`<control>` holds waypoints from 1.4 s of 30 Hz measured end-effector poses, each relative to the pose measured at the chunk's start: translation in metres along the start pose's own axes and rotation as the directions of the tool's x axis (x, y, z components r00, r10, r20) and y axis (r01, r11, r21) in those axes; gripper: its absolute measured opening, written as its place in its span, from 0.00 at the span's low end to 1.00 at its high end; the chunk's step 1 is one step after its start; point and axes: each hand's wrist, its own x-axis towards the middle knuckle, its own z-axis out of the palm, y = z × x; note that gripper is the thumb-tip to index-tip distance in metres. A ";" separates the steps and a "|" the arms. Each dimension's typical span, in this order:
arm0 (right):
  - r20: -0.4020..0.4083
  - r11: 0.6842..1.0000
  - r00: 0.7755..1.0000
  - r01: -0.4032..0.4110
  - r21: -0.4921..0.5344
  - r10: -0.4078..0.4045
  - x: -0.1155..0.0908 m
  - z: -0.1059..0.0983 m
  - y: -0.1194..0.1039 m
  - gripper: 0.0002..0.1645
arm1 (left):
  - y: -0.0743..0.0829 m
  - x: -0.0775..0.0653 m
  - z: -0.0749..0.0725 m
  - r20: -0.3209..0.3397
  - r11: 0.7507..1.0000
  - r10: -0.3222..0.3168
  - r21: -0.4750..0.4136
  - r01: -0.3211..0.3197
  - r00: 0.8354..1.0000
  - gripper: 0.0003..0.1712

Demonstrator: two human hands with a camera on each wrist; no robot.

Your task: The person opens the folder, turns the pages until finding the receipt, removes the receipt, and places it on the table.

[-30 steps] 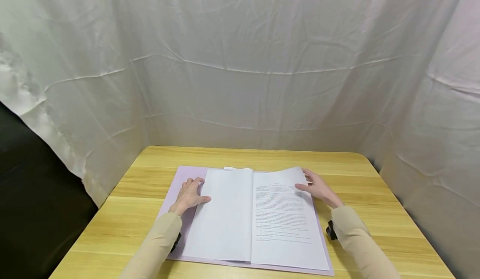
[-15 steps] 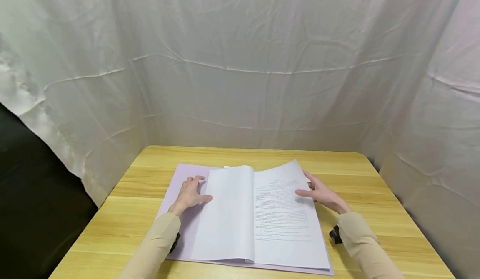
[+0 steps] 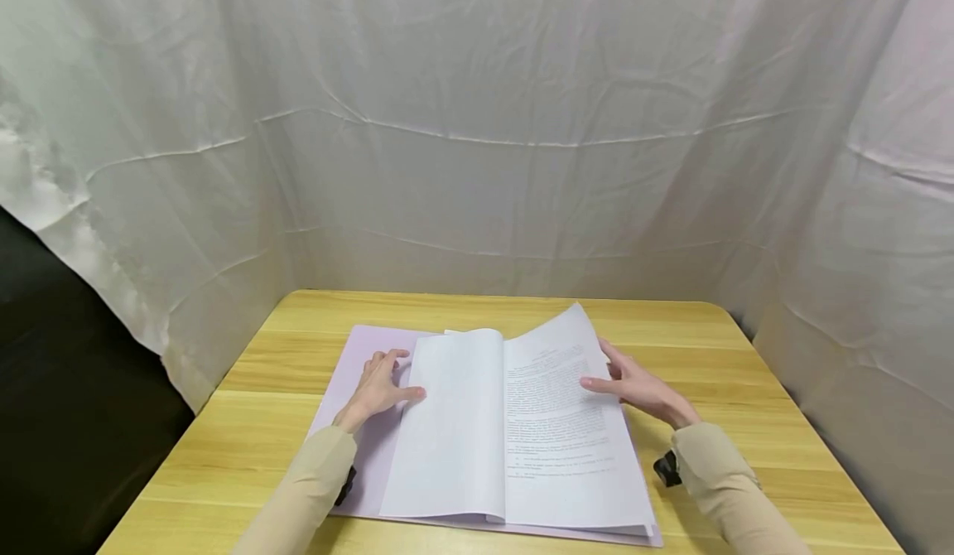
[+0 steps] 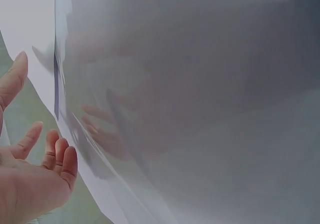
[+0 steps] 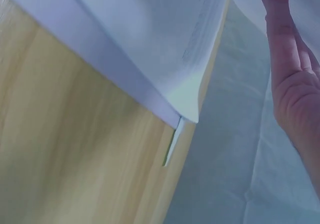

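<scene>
One lilac folder (image 3: 361, 342), lower centre: left hand (image 3: 375, 391), lower left, grip apart, thumb over blank page (image 3: 450, 431); printed page (image 3: 555, 422), right of lower centre, corner raised, clamped in grip of right hand (image 3: 637, 384). Possible fault: creasing, from too tight a pinch.

Wood-grain surface (image 3: 753, 431) under L hand (image 3: 375, 389) & R hand (image 3: 637, 385), far corners rounded. Grey cloth (image 3: 477, 190) w/ creases hangs beyond both & either side. Blk area (image 3: 67, 414) well L of L hand, past cloth edge.
</scene>
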 end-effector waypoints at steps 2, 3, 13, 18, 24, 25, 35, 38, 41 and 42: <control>0.002 1.000 1.000 -0.014 -0.004 0.014 -0.001 0.002 -0.004 0.52 | 0.001 -0.001 0.000 0.002 1.000 0.001 -0.024 -0.001 1.000 0.43; 0.001 1.000 1.000 -0.022 -0.005 0.022 -0.001 0.004 -0.006 0.52 | 0.002 -0.001 0.001 0.003 0.999 0.001 -0.040 0.000 1.000 0.43; 0.184 0.986 0.975 0.097 0.139 -0.122 0.003 0.013 -0.018 0.37 | 0.020 -0.006 0.001 0.020 0.988 0.033 -0.154 -0.030 0.999 0.43; 0.192 0.989 0.976 0.085 0.123 -0.108 0.007 0.021 -0.023 0.39 | 0.029 -0.006 0.005 0.028 0.977 0.046 -0.212 -0.039 0.999 0.43; 0.167 0.995 0.984 0.045 0.092 -0.060 0.012 0.029 -0.026 0.43 | 0.037 -0.005 0.009 0.036 0.949 0.068 -0.310 -0.054 0.997 0.42; 0.166 0.996 0.985 0.036 0.084 -0.050 0.013 0.030 -0.027 0.44 | 0.038 -0.005 0.010 0.040 0.945 0.072 -0.322 -0.056 0.997 0.42; 0.129 0.999 0.992 0.006 -0.049 0.000 0.021 0.047 -0.032 0.47 | 0.053 -0.004 0.010 0.126 0.876 0.134 -0.479 -0.058 0.983 0.42; 0.131 0.998 0.991 0.019 -0.062 -0.011 0.023 0.051 -0.032 0.44 | 0.057 -0.002 0.011 0.143 0.858 0.144 -0.511 -0.051 0.979 0.40; 0.131 0.997 0.991 0.030 -0.067 -0.021 0.024 0.054 -0.032 0.42 | 0.060 -0.001 0.013 0.162 0.841 0.143 -0.540 -0.034 0.976 0.38; 0.133 0.997 0.991 0.034 -0.068 -0.025 0.025 0.055 -0.032 0.41 | 0.062 -0.001 0.013 0.168 0.836 0.143 -0.548 -0.029 0.975 0.38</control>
